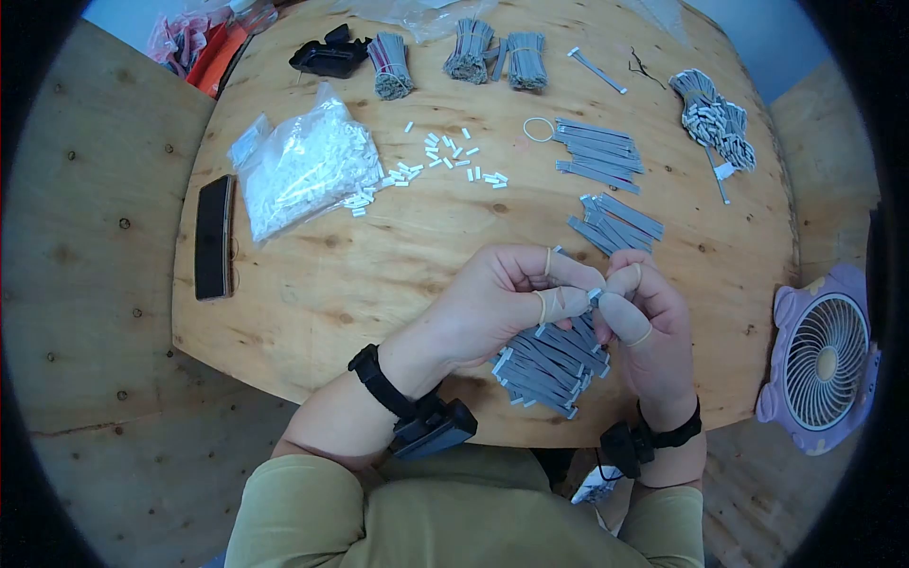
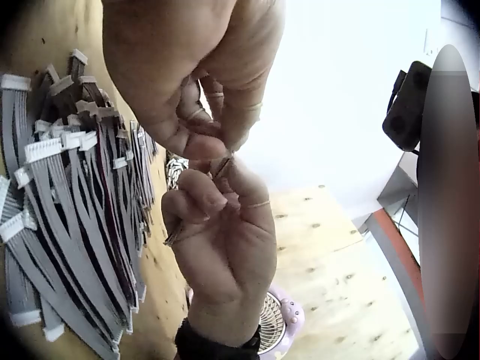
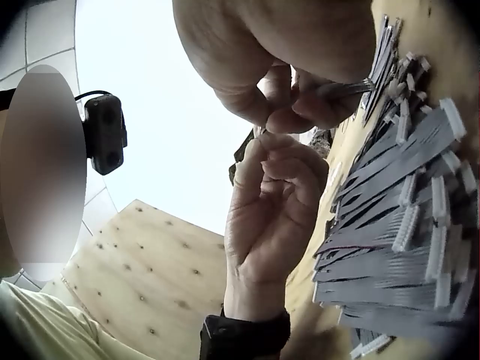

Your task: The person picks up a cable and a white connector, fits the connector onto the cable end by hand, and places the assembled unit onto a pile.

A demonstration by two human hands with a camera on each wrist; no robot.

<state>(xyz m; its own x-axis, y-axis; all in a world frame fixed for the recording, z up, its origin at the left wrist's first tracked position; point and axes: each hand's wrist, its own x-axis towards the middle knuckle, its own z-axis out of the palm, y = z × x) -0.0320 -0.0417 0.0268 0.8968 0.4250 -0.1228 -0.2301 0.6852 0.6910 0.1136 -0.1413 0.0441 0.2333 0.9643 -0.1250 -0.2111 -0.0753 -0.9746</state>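
In the head view a small white connector on a grey ribbon cable is held where both hands meet. The left hand pinches at it from the left with thumb and index finger. From the other side the right hand pinches with thumb and index finger; in the right wrist view a grey cable runs through its curled fingers. Finger cots cover some fingertips. Under the hands lies a pile of grey ribbon cables with white connectors, also seen in the left wrist view. Fingers hide most of the held piece.
Loose white connectors lie beside a clear bag of them. A phone is at the left edge. Cable bundles and a black object stand at the back. Sorted cables lie beyond the hands; a purple fan is right.
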